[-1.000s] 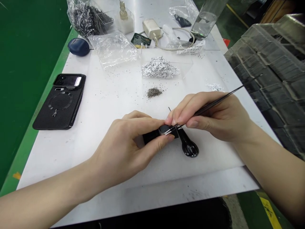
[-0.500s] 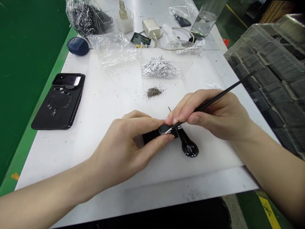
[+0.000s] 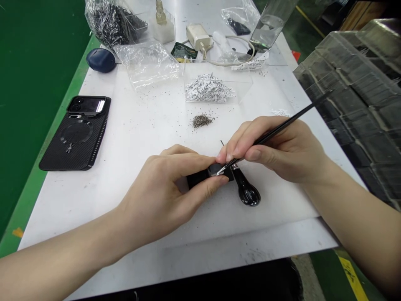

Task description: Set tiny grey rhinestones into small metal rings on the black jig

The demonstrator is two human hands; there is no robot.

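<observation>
My left hand [image 3: 175, 179] steadies a small black block [image 3: 197, 179], with thumb and index finger on either side of a round dark part [image 3: 214, 169] on it. In my right hand [image 3: 275, 150] is a slim black stick tool [image 3: 291, 119], held like a pen and tapering at its rear end. Its pale tip touches the round part near a small white bit [image 3: 219, 172]. Just right of the block, an awl-like tool with a glossy black bulb handle [image 3: 249, 192] lies on the table; my right fingers partly hide its thin shaft.
Ahead are a pile of tiny dark metallic pieces [image 3: 202, 121] and a clear tray [image 3: 241, 85] of small white pieces. A black phone [image 3: 75, 133] lies left. Farther back are plastic bags [image 3: 150, 62], a charger [image 3: 199, 36] and a bottle [image 3: 161, 25]. Stacked clear boxes [image 3: 351, 92] stand right.
Hardly anything differs. The whole view has shifted very slightly, while both hands keep the same grip and the tool tip stays at the round part.
</observation>
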